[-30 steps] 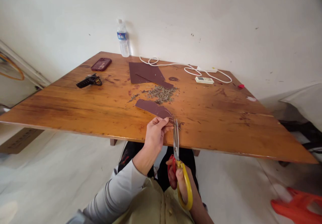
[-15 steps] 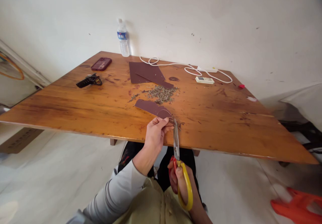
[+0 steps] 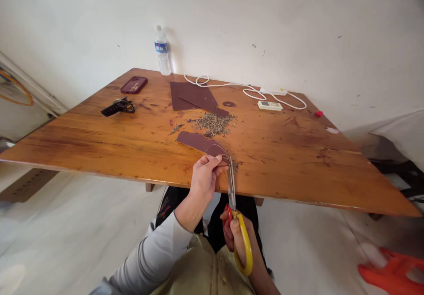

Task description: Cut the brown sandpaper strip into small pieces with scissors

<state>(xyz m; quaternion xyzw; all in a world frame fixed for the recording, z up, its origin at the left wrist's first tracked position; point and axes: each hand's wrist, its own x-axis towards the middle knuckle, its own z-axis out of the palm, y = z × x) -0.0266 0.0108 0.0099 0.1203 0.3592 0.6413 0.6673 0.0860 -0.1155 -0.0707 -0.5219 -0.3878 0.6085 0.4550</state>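
Note:
My left hand [image 3: 206, 175] is closed, pinching thin maroon strips [image 3: 224, 158] between thumb and fingers. Their ends meet the blades of the scissors [image 3: 231, 184], whose tips point away from me. Through the red and yellow handles runs my right hand [image 3: 237, 235], closed around them. Just beyond my left fingers lies a cut maroon piece of sheet [image 3: 195, 141] with a curved edge. A pile of small clippings [image 3: 213, 123] is heaped behind it. Further back lie a larger maroon sheet [image 3: 183, 95] and a narrow maroon strip [image 3: 202, 105] across it. Whether the sheets are paper or sandpaper I cannot tell.
On the wooden table [image 3: 291, 167] a water bottle [image 3: 162, 52] stands by the wall. A phone [image 3: 134, 85] and a black bunch of keys or holder [image 3: 118, 106] lie left. A white cable [image 3: 228, 84], power strip [image 3: 276, 92] and remote [image 3: 270, 105] lie back right.
Both hands stay nearly in place. The scissors' handles have shifted very slightly; the rest of the table looks the same.

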